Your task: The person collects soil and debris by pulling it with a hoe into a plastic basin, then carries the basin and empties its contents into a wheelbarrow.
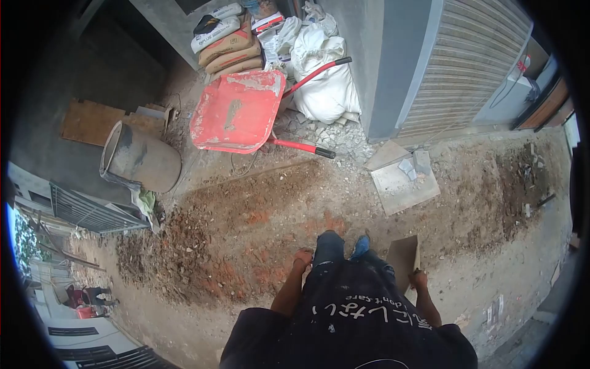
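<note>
My right hand point(419, 280) grips the edge of a flat grey-brown board point(402, 258), which hangs upright beside my right leg. Close to my left thigh is my left hand point(302, 257), its fingers loosely curled, with nothing visible in them. Below me are my jeans and one blue shoe point(361, 247) on the dirt ground point(270, 221). Ahead and to the right, flat pale slabs point(399, 195) lie on the soil with small broken pieces on top.
A red wheelbarrow point(236, 114) stands ahead, its handles pointing right. Behind it are stacked cement bags point(230, 49) and white sacks point(326, 80). A grey barrel point(144, 157) stands left. Rubble point(341, 141) borders the wall. Another person point(92, 296) is far left.
</note>
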`<action>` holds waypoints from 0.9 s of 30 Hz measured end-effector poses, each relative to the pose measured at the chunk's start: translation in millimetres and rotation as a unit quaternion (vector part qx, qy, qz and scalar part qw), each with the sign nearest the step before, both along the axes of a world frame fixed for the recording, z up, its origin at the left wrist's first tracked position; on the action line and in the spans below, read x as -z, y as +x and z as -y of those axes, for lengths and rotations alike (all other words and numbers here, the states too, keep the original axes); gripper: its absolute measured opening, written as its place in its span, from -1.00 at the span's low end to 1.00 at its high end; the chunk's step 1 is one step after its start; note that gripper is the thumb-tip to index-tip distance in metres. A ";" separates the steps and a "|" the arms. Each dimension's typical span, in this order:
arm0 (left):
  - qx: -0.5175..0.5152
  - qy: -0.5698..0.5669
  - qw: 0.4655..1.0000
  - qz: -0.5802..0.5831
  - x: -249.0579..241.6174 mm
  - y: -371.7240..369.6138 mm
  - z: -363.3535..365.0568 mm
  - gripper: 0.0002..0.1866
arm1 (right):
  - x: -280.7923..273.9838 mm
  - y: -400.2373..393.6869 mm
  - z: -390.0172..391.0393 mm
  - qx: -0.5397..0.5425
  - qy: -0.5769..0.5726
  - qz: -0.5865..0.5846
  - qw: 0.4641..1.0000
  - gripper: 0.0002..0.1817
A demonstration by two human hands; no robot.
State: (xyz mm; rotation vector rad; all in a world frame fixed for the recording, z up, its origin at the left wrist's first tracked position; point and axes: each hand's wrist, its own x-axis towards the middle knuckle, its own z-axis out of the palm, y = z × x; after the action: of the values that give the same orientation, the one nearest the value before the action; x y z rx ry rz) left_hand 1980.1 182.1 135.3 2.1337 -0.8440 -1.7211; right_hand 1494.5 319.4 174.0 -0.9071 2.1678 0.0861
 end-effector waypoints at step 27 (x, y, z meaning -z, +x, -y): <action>-0.329 0.047 0.942 -0.038 3.3 15.7 121.3 -0.71 | -45.2 12.9 478.2 -0.361 -0.146 -0.122 0.913 -0.63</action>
State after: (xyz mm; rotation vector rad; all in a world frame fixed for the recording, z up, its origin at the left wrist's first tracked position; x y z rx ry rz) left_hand 1995.8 60.9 131.9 2.0552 0.0018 -1.4788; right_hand 1507.4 -158.7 219.2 -1.9307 1.9754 0.2507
